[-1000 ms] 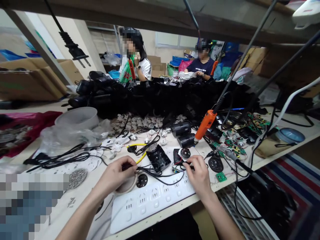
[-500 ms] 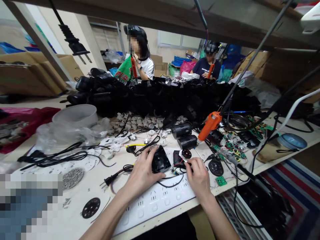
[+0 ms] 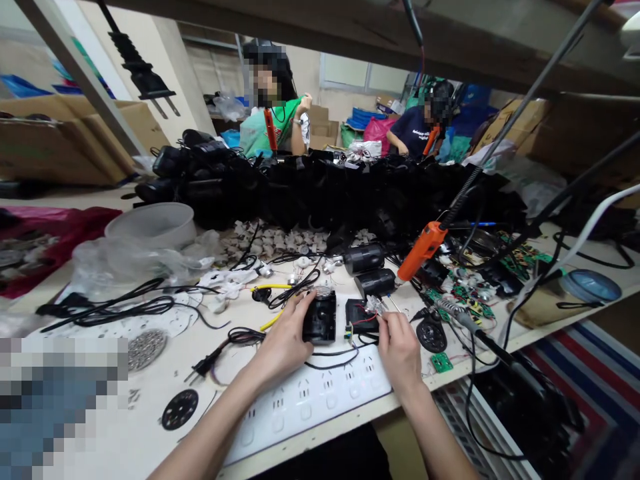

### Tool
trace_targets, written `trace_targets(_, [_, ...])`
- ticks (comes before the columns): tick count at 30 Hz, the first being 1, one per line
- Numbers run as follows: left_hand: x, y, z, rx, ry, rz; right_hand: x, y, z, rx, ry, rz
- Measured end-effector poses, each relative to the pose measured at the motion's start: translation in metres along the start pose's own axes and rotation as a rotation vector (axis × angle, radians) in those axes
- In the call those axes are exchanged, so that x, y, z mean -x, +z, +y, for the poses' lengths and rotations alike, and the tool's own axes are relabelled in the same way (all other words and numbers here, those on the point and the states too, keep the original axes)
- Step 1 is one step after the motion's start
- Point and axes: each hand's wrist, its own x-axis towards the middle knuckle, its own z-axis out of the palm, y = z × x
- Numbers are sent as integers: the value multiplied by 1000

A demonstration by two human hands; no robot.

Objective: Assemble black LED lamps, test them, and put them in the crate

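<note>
My left hand (image 3: pixel 283 340) is closed round a black plastic housing (image 3: pixel 320 318) on the workbench, fingers curled over its left side. My right hand (image 3: pixel 399 347) pinches a small wired part (image 3: pixel 374 306) just above a black module (image 3: pixel 357 316) with red wires. A black cord with a two-pin plug (image 3: pixel 206 364) lies left of my left hand. A long white power strip (image 3: pixel 320 399) runs along the bench edge under both wrists.
An orange electric screwdriver (image 3: pixel 423 248) hangs on a cable to the right. Green circuit boards (image 3: pixel 465 293), black round parts (image 3: pixel 181 409), a grey bowl (image 3: pixel 153 225) and a heap of black housings (image 3: pixel 350 193) crowd the bench. Two people sit beyond it.
My left hand let go of the plug cord at the left, moved right and took hold of the black housing, turning it upright. My right hand lifted the small wired part slightly.
</note>
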Motion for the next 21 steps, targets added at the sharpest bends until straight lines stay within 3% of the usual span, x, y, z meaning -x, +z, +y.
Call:
trace_targets(6, [-4, 0, -4, 100, -14, -46, -11, 1, -11, -199, 88, 48])
trace_targets(14, [-15, 4, -5, -11, 107, -154, -34, 24, -33, -432, 170, -239])
trace_targets(21, [-16, 2, -4, 57, 191, -160, -34, 31, -27, -529, 306, -295])
